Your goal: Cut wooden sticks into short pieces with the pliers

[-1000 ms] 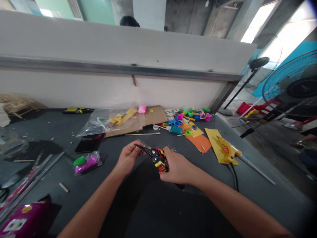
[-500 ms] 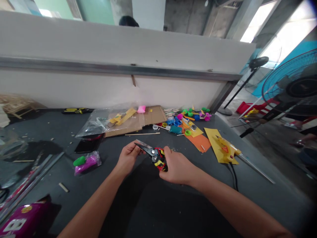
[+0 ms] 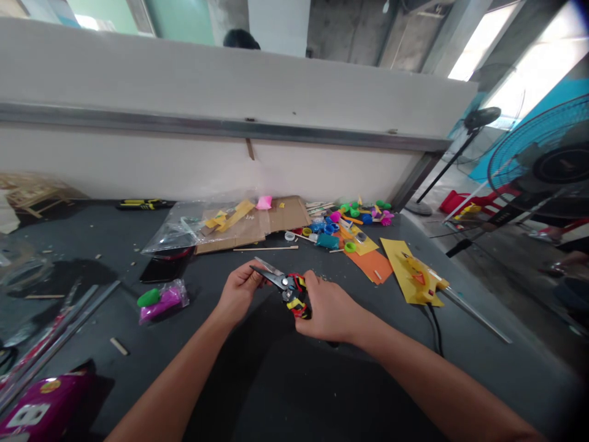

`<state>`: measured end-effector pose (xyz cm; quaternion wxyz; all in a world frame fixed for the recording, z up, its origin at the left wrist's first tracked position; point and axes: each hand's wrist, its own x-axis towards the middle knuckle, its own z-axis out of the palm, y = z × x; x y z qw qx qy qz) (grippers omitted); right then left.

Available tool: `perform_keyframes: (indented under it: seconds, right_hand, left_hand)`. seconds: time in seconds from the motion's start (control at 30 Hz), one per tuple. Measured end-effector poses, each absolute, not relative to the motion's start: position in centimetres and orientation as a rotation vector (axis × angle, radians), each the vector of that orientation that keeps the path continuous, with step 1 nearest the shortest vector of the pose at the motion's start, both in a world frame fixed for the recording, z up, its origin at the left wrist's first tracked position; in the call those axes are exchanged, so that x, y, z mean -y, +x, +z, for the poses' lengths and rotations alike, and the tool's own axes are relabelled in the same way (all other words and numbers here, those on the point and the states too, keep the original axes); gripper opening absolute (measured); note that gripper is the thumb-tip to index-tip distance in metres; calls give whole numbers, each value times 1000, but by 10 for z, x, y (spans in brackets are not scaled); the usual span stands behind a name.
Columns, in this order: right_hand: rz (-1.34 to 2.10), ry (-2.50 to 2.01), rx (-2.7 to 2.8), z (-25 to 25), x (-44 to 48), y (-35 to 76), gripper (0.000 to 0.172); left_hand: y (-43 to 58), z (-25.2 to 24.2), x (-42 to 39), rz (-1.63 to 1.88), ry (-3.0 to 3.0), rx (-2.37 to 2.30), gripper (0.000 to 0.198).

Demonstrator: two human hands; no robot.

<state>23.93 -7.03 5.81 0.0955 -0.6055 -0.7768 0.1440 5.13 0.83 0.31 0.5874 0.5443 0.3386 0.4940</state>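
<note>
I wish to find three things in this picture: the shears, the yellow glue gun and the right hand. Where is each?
Shears (image 3: 285, 282): head view, on the pivot.
Yellow glue gun (image 3: 427, 285): head view, on its body.
Right hand (image 3: 332, 310): head view, on its back.

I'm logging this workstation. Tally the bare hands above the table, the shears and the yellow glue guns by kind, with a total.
Hands: 2 (left hand, right hand)
Shears: 1
Yellow glue gun: 1
Total: 4

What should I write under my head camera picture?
Right hand holds open scissors with their tips near the left hand, above a dark table.
</note>
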Motion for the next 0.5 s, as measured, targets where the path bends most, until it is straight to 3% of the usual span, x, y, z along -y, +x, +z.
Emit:
perform_keyframes:
  seconds: [0.27,0.5]
  right_hand:
    - [520,-1819,2243,54,62,253,38]
    - [163,-2072,2325,39,32,303,49]
  left_hand:
    - [56,14,-2,1069,1144,-755,25]
    - [59,26,4,1040,949,-644,25]
